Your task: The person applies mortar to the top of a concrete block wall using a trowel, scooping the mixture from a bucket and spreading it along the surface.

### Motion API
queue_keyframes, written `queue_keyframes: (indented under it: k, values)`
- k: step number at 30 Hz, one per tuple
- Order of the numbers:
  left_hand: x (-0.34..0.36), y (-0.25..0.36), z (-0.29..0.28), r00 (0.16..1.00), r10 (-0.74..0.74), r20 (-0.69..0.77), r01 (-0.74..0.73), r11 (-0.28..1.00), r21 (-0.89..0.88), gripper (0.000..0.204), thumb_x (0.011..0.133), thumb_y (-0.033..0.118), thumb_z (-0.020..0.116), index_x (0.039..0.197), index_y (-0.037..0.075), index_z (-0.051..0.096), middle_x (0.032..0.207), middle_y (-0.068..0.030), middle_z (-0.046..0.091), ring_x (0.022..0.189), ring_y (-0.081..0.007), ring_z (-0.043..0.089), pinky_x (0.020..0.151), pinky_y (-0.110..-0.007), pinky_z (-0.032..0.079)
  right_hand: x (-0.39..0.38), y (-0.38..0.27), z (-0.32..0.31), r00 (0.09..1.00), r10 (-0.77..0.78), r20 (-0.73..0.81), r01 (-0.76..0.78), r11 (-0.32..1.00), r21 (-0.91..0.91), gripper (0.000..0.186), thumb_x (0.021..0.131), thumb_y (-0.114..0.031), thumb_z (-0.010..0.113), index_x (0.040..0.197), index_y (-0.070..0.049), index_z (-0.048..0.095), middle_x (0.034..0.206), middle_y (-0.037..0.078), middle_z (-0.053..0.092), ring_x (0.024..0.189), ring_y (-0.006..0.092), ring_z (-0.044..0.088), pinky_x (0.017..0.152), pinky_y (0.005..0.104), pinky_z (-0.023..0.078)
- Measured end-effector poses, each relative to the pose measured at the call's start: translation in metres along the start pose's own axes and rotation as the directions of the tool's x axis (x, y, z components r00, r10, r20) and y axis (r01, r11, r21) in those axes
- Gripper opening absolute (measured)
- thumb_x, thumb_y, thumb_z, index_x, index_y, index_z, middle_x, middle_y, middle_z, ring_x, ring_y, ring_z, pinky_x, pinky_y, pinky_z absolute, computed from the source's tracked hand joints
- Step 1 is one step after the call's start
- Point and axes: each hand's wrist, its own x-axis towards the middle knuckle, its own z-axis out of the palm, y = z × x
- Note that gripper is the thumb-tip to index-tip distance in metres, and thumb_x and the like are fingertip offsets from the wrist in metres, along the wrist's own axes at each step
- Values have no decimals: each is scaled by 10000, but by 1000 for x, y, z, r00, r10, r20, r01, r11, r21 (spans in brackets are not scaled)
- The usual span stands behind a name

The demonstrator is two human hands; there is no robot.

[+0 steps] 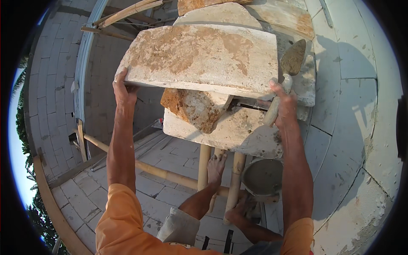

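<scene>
A long white block (195, 55) crusted with brown dirt spans the upper middle. My left hand (124, 91) grips its left end, with some fingers hidden underneath. My right hand (284, 102) is at its right end, thumb near the block's corner, wrapped round the handle of a mortar-caked trowel (293, 57) whose blade points up. Beneath the held block lie a broken, brown-stained piece of block (193, 108) and a pale slab (221, 136). More stained blocks (216, 15) are stacked behind the one I hold.
Bamboo poles (231, 187) support the stack; my bare foot (216, 170) is among them. A bucket of grey mortar (261, 174) sits below right. A block wall (352, 106) runs along the right, another (55, 93) at left. Bamboo sticks (119, 17) jut at the upper left, above a drop.
</scene>
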Motion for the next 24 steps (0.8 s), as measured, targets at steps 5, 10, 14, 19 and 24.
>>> queue_keyframes:
  k: [5, 10, 14, 19, 24]
  values:
    - [54, 9, 56, 993, -96, 75, 95, 995, 11, 615, 794, 228, 785, 1298, 22, 499, 1273, -180, 498, 1139, -301, 570, 924, -547, 517, -1, -31, -28, 997, -74, -12, 74, 997, -12, 567, 895, -232, 697, 1319, 58, 458, 1211, 203, 607, 1058, 302, 655, 806, 461, 626]
    - [76, -23, 150, 966, -113, 231, 106, 993, 45, 495, 830, 318, 720, 1235, 72, 578, 1142, -118, 614, 1013, -243, 627, 844, -422, 543, 50, -60, -47, 991, -79, -107, 76, 997, -30, 490, 852, -176, 737, 1216, 73, 523, 1161, 180, 590, 1018, 299, 659, 788, 448, 624]
    - [102, -33, 115, 981, -155, 119, 111, 943, 315, 541, 859, 439, 688, 1230, 81, 524, 1133, -143, 556, 1030, -295, 484, 837, -476, 344, 53, -48, -38, 951, -218, -220, 174, 963, -205, 447, 839, -159, 743, 1178, 64, 555, 1129, 166, 614, 1011, 271, 640, 795, 429, 606]
    - [84, -54, 97, 963, -121, 240, -15, 868, 496, 941, 884, 661, 574, 1557, 122, 196, 1542, -284, 278, 1480, -446, 117, 1163, -651, 62, 47, -32, -38, 913, -359, -195, 277, 895, -349, 441, 836, -152, 749, 1176, 52, 555, 1090, 155, 625, 991, 244, 630, 798, 396, 569]
    - [37, -71, 29, 891, -380, 247, 78, 666, 742, 1009, 887, 740, 490, 1574, 94, 129, 1558, -269, 270, 1453, -396, 260, 1158, -578, 208, -2, 2, -24, 798, -536, -276, 339, 778, -529, 418, 863, -146, 746, 1175, 54, 554, 1128, 144, 624, 1024, 211, 610, 917, 348, 506]
